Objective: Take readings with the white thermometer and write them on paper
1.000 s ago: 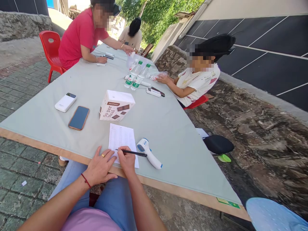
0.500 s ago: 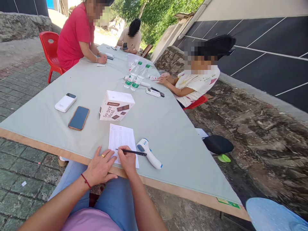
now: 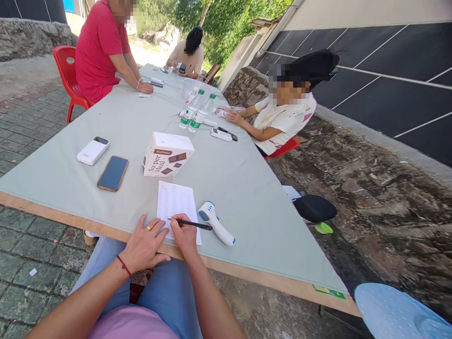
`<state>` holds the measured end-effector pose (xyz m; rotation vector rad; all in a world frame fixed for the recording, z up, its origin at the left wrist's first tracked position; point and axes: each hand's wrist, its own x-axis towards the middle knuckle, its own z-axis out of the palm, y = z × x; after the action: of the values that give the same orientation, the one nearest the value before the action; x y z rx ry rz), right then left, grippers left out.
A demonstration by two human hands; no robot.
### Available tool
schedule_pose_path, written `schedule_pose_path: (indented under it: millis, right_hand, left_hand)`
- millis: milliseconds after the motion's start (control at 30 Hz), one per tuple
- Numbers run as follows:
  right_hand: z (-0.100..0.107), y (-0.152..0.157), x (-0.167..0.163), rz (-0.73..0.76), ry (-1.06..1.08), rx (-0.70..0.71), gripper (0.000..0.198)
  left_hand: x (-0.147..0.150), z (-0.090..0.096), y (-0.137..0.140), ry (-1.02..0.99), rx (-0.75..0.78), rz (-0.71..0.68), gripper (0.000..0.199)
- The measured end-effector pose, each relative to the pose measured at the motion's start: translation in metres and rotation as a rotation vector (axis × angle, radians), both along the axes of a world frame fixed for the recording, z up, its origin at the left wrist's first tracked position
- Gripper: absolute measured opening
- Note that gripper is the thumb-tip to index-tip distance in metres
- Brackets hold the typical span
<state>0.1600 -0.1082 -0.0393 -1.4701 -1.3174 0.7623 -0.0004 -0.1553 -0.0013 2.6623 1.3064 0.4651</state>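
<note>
My right hand (image 3: 184,236) is closed round a black pen (image 3: 194,224), its tip on a printed sheet of paper (image 3: 176,200) near the table's front edge. The sheet carries columns of small writing that I cannot read. Flat beside it lies my left hand (image 3: 146,240), fingers spread, the fingertips at the paper's lower left edge and the thumb over the table edge. A white and blue infrared thermometer (image 3: 216,223) rests just right of the sheet. Behind the paper stands a white carton (image 3: 168,154) marked "Super Meal".
Left of the carton lie a phone (image 3: 113,173) and a white power bank (image 3: 93,150). Water bottles (image 3: 197,113) stand farther back, near a white device (image 3: 221,135). Three people sit round the table (image 3: 247,202). A light blue patterned thing (image 3: 395,310) is at the lower right.
The whole view has shifted slightly, so things sit a little farther left. My hands keep the same pose on the paper. The person at right has moved their hands slightly.
</note>
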Motion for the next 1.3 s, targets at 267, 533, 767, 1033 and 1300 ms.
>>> schedule_pose_path:
  millis: [267,533,767,1033,1300]
  right_hand:
    - [-0.001,0.001,0.001,-0.059,0.005,0.007,0.017]
    - [-0.003,-0.002,0.000,-0.057,-0.023,-0.004,0.015]
    - [-0.004,0.004,0.028,0.038,-0.370,0.335,0.028]
    - [-0.010,0.028,0.062,0.148,-0.819,0.359,0.051]
    - [-0.022,0.017,0.113,-0.214,-0.875,0.008,0.052]
  left_hand:
    - [0.000,0.001,0.000,0.007,-0.012,-0.004,0.065]
    - [0.000,0.001,0.001,0.001,-0.002,-0.005,0.064]
    - [-0.001,-0.001,-0.001,-0.005,0.000,-0.005,0.068]
    - [-0.023,0.004,0.049,-0.543,-0.150,0.187,0.060]
    - [-0.045,0.041,0.200,-1.059,-0.364,0.510,0.107]
